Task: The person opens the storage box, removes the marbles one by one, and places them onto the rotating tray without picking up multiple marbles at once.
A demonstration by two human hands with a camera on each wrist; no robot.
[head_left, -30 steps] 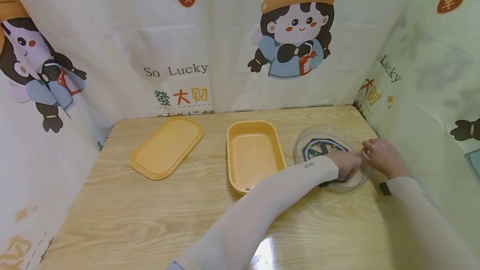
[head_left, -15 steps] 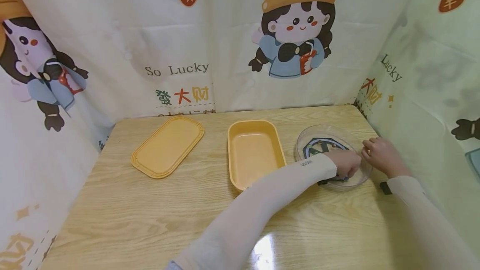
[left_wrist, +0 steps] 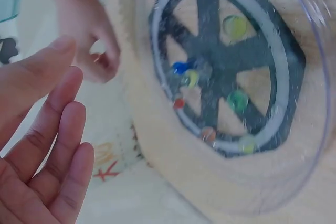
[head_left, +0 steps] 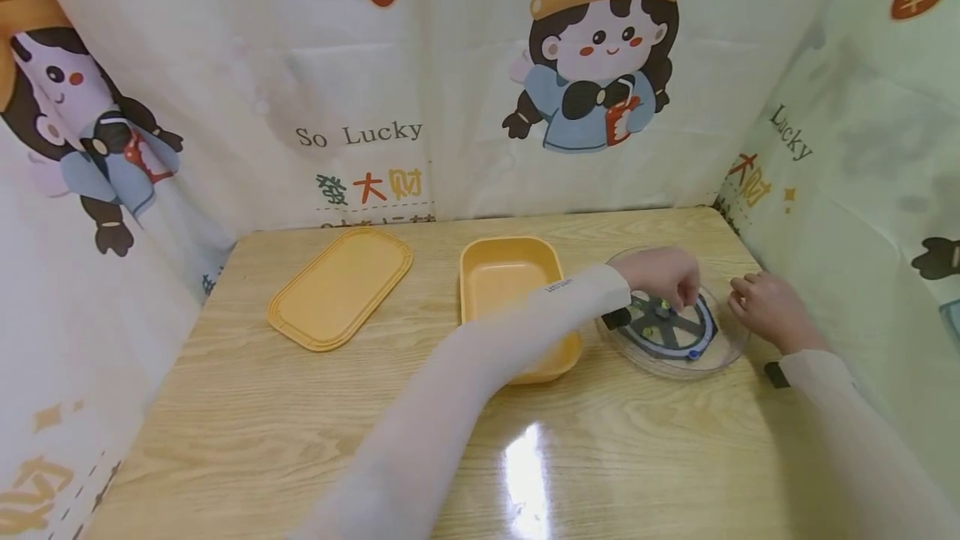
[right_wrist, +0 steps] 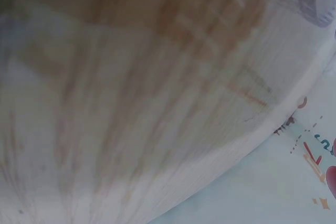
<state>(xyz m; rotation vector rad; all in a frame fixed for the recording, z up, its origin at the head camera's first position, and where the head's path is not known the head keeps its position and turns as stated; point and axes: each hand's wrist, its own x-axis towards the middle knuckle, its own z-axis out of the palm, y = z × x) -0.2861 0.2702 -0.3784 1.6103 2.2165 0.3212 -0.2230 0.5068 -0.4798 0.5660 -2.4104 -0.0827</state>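
A clear round basin (head_left: 726, 363) stands at the right of the table. In it lies a dark, spoked, wheel-like octagonal piece (left_wrist: 223, 59) with a pale ring. Small glassy pieces sit over it: a yellow-green one (left_wrist: 234, 27), a green one (left_wrist: 238, 99), an orange one (left_wrist: 208, 134) and a blue one (left_wrist: 180, 67). My left hand (head_left: 663, 271) hangs above the basin's far side, fingers loosely bent, nothing showing between thumb and fingertips. Just off the basin's right rim, my right hand (head_left: 776, 312) stays with loosely curled fingers and no object visible in it.
A yellow rectangular container (head_left: 471, 286) stands left of the basin, partly behind my left sleeve. Farther left lies a flat yellow lid (head_left: 341, 288). Printed cloth (head_left: 457, 107) hangs round the back and sides of the wooden table (head_left: 300, 415).
My left hand has moved from the basin's near right part up and left to its far side, uncovering more of the spoked piece. The right hand keeps its place. The head view shifts slightly.
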